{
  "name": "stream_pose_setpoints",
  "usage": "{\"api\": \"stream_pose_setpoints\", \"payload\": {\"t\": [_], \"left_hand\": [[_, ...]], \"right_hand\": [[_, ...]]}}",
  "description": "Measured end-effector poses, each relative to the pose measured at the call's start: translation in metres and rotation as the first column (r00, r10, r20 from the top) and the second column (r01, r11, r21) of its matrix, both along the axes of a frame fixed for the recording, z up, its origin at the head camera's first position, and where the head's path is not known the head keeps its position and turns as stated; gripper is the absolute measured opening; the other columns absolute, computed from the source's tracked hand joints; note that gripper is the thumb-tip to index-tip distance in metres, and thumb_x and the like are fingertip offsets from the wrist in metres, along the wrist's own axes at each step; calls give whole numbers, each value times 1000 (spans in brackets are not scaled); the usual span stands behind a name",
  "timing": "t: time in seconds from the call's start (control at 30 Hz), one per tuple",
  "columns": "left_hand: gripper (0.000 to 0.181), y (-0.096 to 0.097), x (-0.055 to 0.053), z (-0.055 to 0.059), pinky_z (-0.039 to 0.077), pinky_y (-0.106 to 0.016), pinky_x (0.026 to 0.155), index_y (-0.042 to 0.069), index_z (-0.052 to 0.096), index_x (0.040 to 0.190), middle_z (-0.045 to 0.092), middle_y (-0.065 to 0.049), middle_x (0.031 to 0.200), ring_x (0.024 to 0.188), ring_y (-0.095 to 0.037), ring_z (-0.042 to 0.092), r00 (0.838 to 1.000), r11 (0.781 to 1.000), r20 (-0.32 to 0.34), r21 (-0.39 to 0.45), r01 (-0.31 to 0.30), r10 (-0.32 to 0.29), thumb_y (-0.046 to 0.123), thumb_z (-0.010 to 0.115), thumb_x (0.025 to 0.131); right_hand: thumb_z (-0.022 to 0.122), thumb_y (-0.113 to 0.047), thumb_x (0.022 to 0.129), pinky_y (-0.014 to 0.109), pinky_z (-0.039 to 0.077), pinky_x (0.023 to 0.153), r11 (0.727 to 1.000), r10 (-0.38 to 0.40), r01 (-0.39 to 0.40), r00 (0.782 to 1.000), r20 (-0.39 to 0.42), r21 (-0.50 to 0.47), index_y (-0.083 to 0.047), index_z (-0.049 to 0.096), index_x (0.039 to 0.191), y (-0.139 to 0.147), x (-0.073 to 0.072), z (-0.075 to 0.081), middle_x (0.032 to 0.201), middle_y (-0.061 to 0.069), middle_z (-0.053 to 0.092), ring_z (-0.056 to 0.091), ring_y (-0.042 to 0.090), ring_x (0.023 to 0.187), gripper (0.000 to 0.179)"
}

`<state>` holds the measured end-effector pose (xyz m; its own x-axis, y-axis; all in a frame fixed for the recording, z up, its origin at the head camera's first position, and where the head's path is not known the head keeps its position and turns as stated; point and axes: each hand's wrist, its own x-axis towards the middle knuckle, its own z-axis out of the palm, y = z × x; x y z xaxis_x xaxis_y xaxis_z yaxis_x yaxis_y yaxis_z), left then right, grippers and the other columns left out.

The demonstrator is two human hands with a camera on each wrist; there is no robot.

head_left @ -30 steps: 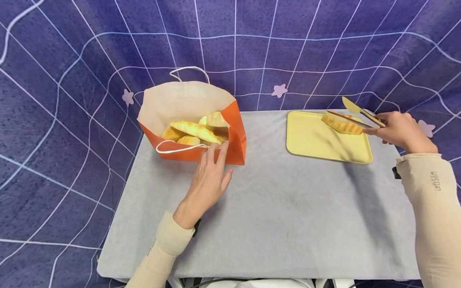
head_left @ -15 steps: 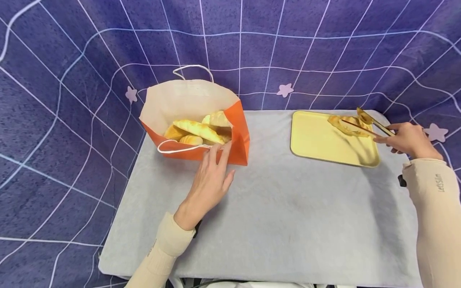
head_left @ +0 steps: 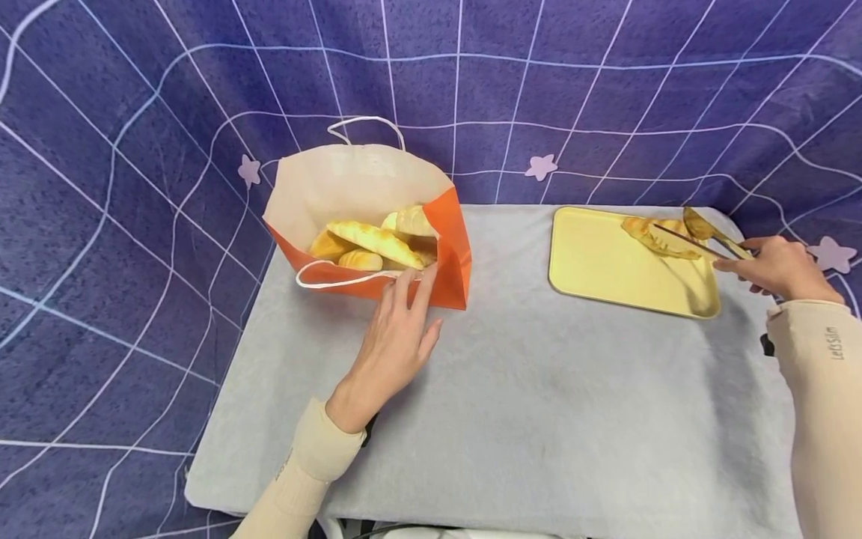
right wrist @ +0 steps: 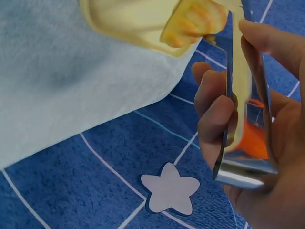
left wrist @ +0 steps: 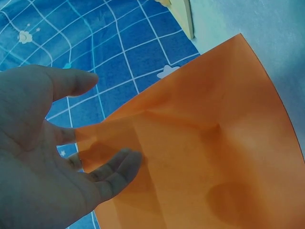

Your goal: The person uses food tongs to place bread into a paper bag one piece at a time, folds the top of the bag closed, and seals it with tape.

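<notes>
In the head view my left hand [head_left: 390,337] is at the front rim of an orange paper bag [head_left: 450,258], white inside. The left wrist view shows some fingers behind the paper's edge, others in front, the thumb apart. Several loaves, a long bread [head_left: 373,239] on top, lie inside the bag. My right hand [head_left: 781,266] grips metal tongs [right wrist: 245,174] between thumb and fingers. At the right end of a yellow tray [head_left: 586,262], the tongs' arms straddle a golden ridged bread [head_left: 660,238], one arm overlapping it and the other at its right end.
A grey cloth covers the table [head_left: 512,404] between bag and tray. Behind it hangs a blue grid-patterned curtain [head_left: 491,90] with pale stars. The bag's white cord handles [head_left: 337,283] stand out front and back. The tray lies near the table's back right corner.
The tongs have come down from above the tray, their arms now around the bread at its right end. My left hand stays at the bag's rim. The head view has shifted slightly.
</notes>
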<state>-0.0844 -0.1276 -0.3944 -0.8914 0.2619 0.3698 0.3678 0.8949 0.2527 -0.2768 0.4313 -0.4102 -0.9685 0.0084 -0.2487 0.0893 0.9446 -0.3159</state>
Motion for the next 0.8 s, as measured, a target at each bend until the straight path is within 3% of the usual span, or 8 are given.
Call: {"api": "stream_pose_setpoints", "payload": {"t": [0.07,0.2,0.3,0.43,0.57,0.8], "left_hand": [[84,0,0,0,47,-44,90,13,24,158,36,-15,142,111,-33,47,1000,1000,-3,-1,2,-2,20,72,90],[83,1,1,0,47,-44,89,12,25,157,36,-16,143,111,-34,47,1000,1000,-8,0,10,-10,19,72,89],[84,1,2,0,47,-44,90,12,24,158,36,-16,143,113,-33,47,1000,1000,-6,2,13,-13,19,72,89],[84,1,2,2,46,-43,91,13,23,158,36,-15,143,114,-33,47,1000,1000,3,2,14,-14,20,71,90],[83,0,2,3,46,-43,92,12,23,158,35,-15,143,114,-34,47,1000,1000,4,-2,7,-7,20,71,90],[83,0,2,4,46,-43,91,11,24,158,35,-15,143,114,-33,46,1000,1000,-1,-11,1,-1,20,71,90]], "right_hand": [[65,-62,86,43,44,52,999,7,-7,1000,-10,36,14,43,138,2,0,1,64,11,62,60,30,62,95],[61,-62,88,58,44,65,992,12,-5,999,-49,127,10,47,135,6,-1,2,93,34,62,57,47,79,87],[62,-57,90,65,42,73,985,15,-5,998,-61,171,10,48,133,7,-3,4,110,42,54,54,54,87,81],[57,-58,92,67,41,78,976,46,-42,999,-14,215,9,45,135,6,-8,7,115,43,51,52,57,90,81],[42,-69,94,74,37,85,961,128,-132,991,31,241,9,38,140,2,-14,9,125,47,42,45,66,102,90],[31,-76,92,75,38,85,938,212,-218,976,49,270,11,36,138,-5,-15,11,126,48,41,42,70,107,99]]}}
